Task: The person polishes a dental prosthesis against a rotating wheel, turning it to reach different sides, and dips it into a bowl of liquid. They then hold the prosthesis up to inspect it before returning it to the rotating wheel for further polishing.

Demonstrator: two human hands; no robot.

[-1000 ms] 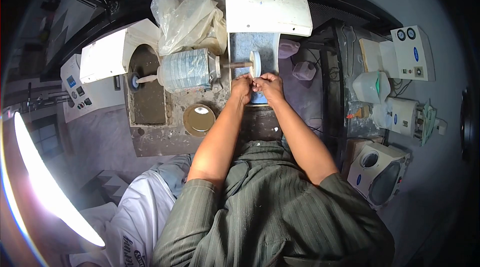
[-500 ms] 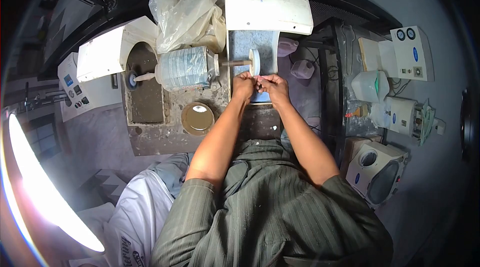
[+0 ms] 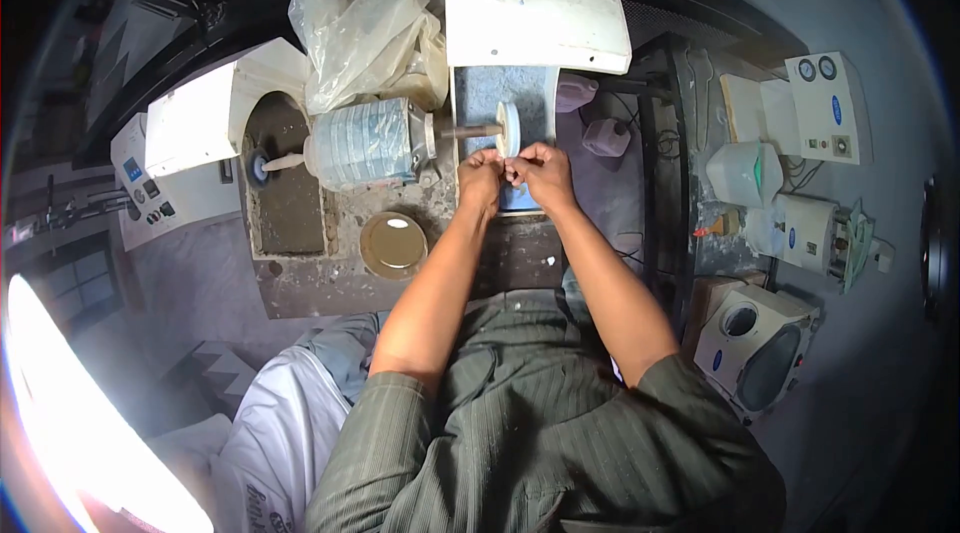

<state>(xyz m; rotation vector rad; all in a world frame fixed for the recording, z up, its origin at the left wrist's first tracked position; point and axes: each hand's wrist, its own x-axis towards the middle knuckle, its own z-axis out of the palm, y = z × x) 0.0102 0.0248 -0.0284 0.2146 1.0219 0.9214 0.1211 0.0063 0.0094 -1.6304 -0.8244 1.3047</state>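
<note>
At wheel's (image 3: 508, 129) 6 o'clock: left hand (image 3: 481, 181), right hand (image 3: 541, 176), fingertips closed; anything held, too small to tell.
Tray (image 3: 537, 93): walls near, 3 and 9; gap toward 12.
Wheel: edge-on, long 12–6.

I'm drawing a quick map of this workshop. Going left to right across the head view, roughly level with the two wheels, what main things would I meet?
Control panel → small wheel → wrapped motor → large wheel → lower jug → white tub → gauge box.
</note>
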